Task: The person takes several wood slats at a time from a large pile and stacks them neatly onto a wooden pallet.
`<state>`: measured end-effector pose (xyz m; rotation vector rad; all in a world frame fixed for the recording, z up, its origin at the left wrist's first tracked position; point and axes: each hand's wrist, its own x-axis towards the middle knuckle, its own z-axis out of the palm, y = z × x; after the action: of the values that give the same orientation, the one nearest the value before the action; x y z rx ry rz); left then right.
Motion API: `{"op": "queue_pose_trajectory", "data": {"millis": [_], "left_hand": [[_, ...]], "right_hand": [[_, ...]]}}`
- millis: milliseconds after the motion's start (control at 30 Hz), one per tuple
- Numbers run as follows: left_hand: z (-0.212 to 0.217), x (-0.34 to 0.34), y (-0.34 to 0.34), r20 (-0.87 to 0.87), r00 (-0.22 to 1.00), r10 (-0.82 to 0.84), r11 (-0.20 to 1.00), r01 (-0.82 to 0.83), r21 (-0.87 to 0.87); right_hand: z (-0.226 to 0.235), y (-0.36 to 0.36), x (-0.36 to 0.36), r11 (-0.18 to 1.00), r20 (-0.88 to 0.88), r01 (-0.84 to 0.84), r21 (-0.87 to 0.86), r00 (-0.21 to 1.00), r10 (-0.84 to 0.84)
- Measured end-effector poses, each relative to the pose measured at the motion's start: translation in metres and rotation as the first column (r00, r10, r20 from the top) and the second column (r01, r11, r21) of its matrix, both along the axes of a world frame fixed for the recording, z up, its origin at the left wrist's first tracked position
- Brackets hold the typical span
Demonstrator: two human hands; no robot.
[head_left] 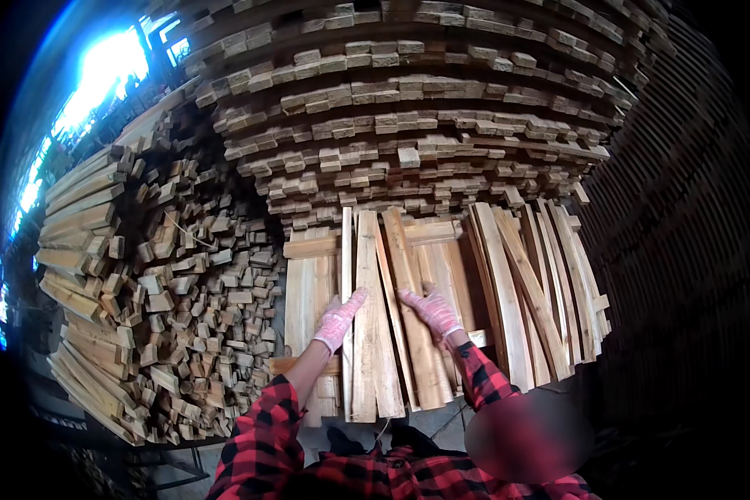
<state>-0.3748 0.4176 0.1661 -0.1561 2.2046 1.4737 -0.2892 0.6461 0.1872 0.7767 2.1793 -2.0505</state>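
Both my hands wear pink-and-white gloves and rest on loose wooden slats lying side by side, their long sides running away from me. My left hand (335, 322) is closed at the edge of a narrow pale slat (347, 250), its fingertips reaching onto the wider slat (366, 350) beside it. My right hand (433, 311) grips a brownish slat (408, 275) from its right side, with the fingers partly hidden. Between my hands, a thin slat (389, 287) leans slightly. Under these slats lies a layer of boards (312, 287) across short wooden crosspieces (312, 248).
More loose slats (517, 283) lie to the right, one slanting across the others. A tall stack of slats (408, 100) rises behind, its ends jutting out unevenly. At left stands a heap of short wood pieces (200, 308). Tiled floor (450, 425) shows near my feet.
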Motion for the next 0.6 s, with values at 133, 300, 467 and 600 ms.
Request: {"op": "queue_pose_trajectory", "data": {"millis": [133,300,467,600], "left_hand": [[0.068,0.001,-0.004,-0.010,0.997,-0.071,0.975,0.067,-0.212],[0.063,0.009,0.028,-0.211,0.964,-0.165,0.950,0.098,-0.296],[0.039,0.019,0.038,-0.210,0.975,-0.065,0.962,0.005,-0.274],[0.041,0.013,0.002,-0.238,0.967,-0.090,0.945,0.008,-0.326]], "right_hand": [[0.013,0.067,0.010,0.905,0.147,-0.050,0.423,0.989,-0.014],[-0.009,0.036,0.019,0.108,0.043,-0.047,0.993,0.998,0.043],[-0.018,0.032,0.012,0.199,0.025,-0.044,0.979,0.995,0.098],[0.000,0.041,0.017,0.302,0.082,-0.111,0.947,0.991,0.107]]}}
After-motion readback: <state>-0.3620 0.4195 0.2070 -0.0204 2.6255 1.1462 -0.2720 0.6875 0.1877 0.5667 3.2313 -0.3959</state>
